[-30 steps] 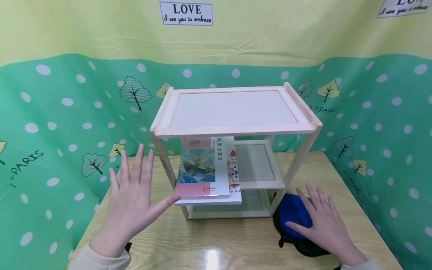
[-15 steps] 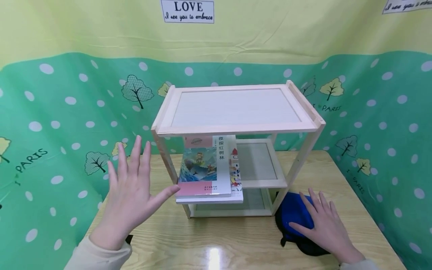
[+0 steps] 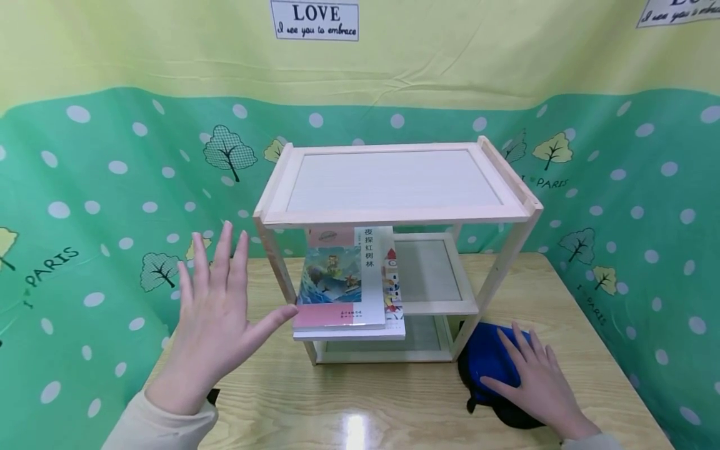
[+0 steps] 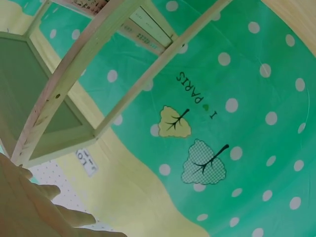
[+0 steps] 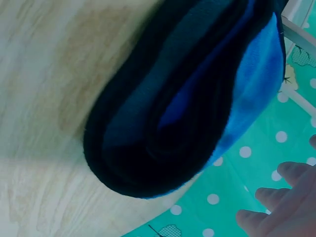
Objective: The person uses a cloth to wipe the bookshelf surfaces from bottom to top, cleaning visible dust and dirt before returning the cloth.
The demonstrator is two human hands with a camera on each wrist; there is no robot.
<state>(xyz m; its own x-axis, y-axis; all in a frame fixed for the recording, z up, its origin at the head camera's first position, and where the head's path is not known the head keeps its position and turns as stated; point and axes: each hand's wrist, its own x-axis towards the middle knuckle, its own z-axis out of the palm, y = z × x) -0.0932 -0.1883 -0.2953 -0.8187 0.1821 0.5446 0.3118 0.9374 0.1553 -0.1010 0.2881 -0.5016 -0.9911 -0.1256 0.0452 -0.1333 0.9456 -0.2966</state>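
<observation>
Left hand (image 3: 214,325) and right hand (image 3: 537,381) have shifted slightly since the earlier frame. Both are released, fingers extended. Books (image 3: 333,276) lie just right of the left thumb, on the rack (image 3: 394,181); the blue item (image 3: 485,356) lies partly beneath the right hand. Apparent step: pause; further handling would require curling the fingers.

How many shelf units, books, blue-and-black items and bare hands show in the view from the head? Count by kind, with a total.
Shelf unit: 1
Books that show: 2 (pink-and-white book, castle-picture book under it)
Blue-and-black item: 1
Hands: 2 (left hand, right hand)
Total: 6
</observation>
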